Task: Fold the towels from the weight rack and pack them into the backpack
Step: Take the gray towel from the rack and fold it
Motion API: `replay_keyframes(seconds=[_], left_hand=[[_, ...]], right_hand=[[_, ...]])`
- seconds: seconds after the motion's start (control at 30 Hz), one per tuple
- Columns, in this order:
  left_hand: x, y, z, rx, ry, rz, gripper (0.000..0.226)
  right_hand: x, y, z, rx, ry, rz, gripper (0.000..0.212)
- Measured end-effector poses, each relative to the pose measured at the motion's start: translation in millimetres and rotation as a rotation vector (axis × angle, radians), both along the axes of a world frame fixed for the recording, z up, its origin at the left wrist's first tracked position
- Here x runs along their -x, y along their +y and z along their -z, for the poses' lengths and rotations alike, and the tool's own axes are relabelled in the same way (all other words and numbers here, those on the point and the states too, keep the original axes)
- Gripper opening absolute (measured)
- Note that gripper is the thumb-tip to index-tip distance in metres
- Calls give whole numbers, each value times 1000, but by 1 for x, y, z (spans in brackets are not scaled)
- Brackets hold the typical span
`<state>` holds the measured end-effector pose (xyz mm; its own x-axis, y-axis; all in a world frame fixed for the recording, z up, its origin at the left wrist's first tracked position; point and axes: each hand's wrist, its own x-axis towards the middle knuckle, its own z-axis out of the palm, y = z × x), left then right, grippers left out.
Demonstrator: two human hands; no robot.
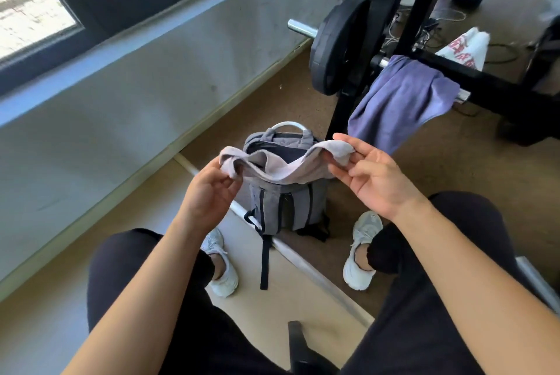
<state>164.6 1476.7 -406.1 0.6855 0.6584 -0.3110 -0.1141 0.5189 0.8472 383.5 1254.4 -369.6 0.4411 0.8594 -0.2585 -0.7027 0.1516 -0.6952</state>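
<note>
A pale grey-pink towel (281, 167) hangs slack between my two hands, just above the open grey backpack (285, 208) that stands on the floor between my feet. My left hand (212, 189) pinches the towel's left end. My right hand (366, 176) pinches its right end between thumb and fingers. A purple towel (400, 99) is draped over the bar of the black weight rack (472, 77) at the right. A white towel with red print (463, 47) lies behind the rack.
A black weight plate (336, 44) sits on a bar end beside the rack. The wall (136, 96) and a window are on the left. I sit with white shoes either side of the backpack. Cables lie on the floor at the far right.
</note>
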Motion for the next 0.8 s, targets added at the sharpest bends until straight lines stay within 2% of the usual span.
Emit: replay_keyframes(seconds=[0.1, 0.17, 0.23, 0.33, 0.4, 0.47, 0.57, 0.63, 0.7, 0.8], left_hand=[[14, -8, -6, 110, -187, -9, 57], [20, -19, -10, 135, -227, -46, 47], [24, -28, -6, 86, -106, -130, 28], [27, -44, 2, -154, 228, -205, 3], [29, -49, 11, -264, 396, -279, 17], [34, -50, 17, -321, 471, -313, 24], [42, -49, 18, -512, 583, -327, 26], [45, -48, 12, -487, 448, -310, 22], [46, -48, 8, -390, 329, -266, 23], [44, -52, 12, -356, 360, -117, 19]], right_hand=[[18, -4, -7, 1, -190, 75, 45], [28, -5, 0, 130, -414, 179, 31], [34, -7, 11, 319, -642, 236, 10], [36, -12, 28, 532, -1060, 159, 27], [36, -14, 32, 638, -1262, 73, 29], [34, -17, 32, 666, -1277, 38, 28], [34, -21, 24, 501, -1070, 8, 28], [35, -23, 21, 432, -1011, 68, 27], [34, -21, 23, 455, -1038, 122, 22], [30, -19, 34, 562, -1138, 151, 5]])
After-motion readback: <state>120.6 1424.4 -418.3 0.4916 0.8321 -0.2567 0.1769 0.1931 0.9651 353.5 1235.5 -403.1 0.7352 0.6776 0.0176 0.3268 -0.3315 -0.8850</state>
